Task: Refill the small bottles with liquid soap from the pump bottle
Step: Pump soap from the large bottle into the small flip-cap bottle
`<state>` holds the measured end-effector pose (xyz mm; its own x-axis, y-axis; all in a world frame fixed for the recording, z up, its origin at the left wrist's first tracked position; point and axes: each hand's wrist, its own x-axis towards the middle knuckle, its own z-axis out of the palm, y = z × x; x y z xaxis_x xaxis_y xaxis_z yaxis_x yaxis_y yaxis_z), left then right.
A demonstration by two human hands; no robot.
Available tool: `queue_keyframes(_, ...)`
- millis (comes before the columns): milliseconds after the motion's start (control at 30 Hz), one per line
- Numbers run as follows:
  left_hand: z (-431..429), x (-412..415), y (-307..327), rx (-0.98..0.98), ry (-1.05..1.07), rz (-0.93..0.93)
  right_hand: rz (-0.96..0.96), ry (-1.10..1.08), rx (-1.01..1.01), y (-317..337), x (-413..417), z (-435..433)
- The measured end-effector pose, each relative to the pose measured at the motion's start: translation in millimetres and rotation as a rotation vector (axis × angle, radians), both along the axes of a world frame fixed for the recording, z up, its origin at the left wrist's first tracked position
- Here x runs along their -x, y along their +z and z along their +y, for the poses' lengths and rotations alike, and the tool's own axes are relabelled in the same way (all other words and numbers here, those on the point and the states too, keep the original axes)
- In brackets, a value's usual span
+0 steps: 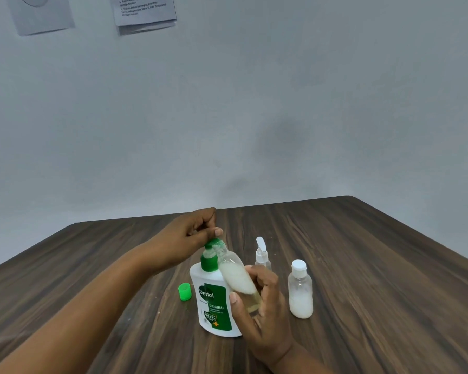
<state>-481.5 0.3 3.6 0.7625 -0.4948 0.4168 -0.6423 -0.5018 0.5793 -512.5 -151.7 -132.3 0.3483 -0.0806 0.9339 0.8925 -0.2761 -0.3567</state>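
Left hand (189, 233) curls its fingers over the pump bottle (214, 303), right hand (265, 306) fingers grip a tilted small bottle (238, 276) at its spout; misalignment could spill soap.

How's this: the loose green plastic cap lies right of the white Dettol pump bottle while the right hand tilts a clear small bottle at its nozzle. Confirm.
Wrong side: the head view shows the green plastic cap left of the white Dettol pump bottle. The rest holds.
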Motion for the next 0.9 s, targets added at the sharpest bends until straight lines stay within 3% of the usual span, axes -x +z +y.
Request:
queue_keyframes(133,-1,-1,1,-0.062,0.033,-0.08,-0.009,-0.003,0.001,0,0,0)
queue_keyframes(467,-1,0,-14,0.062,0.009,-0.08,-0.007,-0.018,0.019,-2,0,-2)
queue_keyframes(667,1,0,-1,-0.064,0.022,-0.166,-0.008,-0.013,0.015,-3,-3,-1)
queue_keyframes(900,1,2,-18,0.18,-0.054,-0.017,-0.022,-0.035,0.027,-2,-2,-2)
